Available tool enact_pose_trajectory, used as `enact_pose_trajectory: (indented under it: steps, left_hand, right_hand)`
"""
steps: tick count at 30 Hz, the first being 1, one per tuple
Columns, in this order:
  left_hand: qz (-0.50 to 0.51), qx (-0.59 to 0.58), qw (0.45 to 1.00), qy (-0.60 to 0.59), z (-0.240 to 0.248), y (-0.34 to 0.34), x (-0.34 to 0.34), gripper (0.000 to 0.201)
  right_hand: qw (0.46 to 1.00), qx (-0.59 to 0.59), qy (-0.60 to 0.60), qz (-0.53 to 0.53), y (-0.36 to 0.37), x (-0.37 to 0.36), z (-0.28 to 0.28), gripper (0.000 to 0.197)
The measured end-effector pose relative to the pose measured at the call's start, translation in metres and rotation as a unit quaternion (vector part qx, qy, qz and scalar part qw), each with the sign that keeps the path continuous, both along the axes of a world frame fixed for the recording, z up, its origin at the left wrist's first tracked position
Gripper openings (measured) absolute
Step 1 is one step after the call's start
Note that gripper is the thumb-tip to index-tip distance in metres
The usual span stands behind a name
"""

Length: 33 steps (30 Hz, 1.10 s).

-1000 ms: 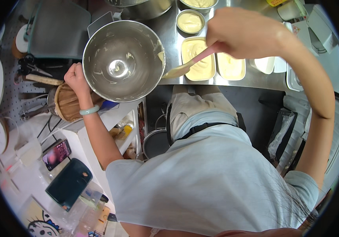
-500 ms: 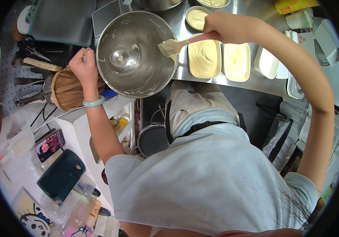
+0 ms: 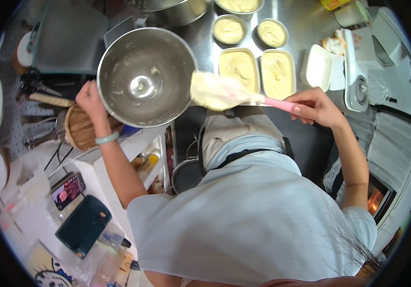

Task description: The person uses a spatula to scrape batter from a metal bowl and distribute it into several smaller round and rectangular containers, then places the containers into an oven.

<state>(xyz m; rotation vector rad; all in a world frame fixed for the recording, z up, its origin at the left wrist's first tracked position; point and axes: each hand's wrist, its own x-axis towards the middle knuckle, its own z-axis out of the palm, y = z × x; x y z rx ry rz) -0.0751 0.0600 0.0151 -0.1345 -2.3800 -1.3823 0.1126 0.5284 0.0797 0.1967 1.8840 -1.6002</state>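
My right hand (image 3: 316, 108) grips the pink handle of a spatula (image 3: 282, 103). Pale yellow batter (image 3: 215, 91) thickly coats the spatula's blade, held just off the right rim of a large metal mixing bowl (image 3: 119, 107). My left hand (image 3: 89, 99) is closed at the bowl's left side; the exact grip is partly hidden. Only smears cling to the bowl's inner wall. Right of it, two rectangular tins (image 3: 279, 71) (image 3: 246, 62) hold batter. Behind them stand two small round tins (image 3: 229, 29) (image 3: 272, 33), also filled.
An empty white rectangular container (image 3: 316, 69) and a white hand mixer (image 3: 356, 86) lie at the right. Another metal bowl (image 3: 181, 12) stands behind. Left are scissors (image 3: 38, 81), a brown-lined basket (image 3: 82, 129), a lit phone (image 3: 68, 191) and a dark green case (image 3: 84, 225).
My right hand has swung down and right, toward my body, and the spatula now carries much more batter. The bowl and my left hand sit slightly lower and further left in view.
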Motion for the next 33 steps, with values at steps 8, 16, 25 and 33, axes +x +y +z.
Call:
enact_pose_trajectory:
  steps: [8, 16, 25, 33]
  left_hand:
    - [-0.04, 0.011, 0.999, -0.019, -0.002, -0.006, -0.009, 0.023]
    - [-0.047, -0.004, 0.999, -0.015, -0.001, -0.002, -0.017, 0.025]
    - [-0.051, 0.016, 0.998, -0.018, -0.004, -0.005, -0.018, 0.026]
    - [-0.04, 0.016, 0.999, -0.013, -0.006, -0.009, -0.013, 0.024]
  right_hand:
    - [0.806, 0.408, 0.324, -0.282, 0.016, 0.114, -0.087, 0.012]
    - [0.806, 0.442, 0.283, -0.274, 0.011, 0.116, -0.113, 0.015]
    - [0.804, 0.478, 0.257, -0.243, 0.007, 0.123, -0.114, 0.013]
    - [0.906, 0.198, 0.109, -0.358, 0.0, 0.104, -0.084, 0.019]
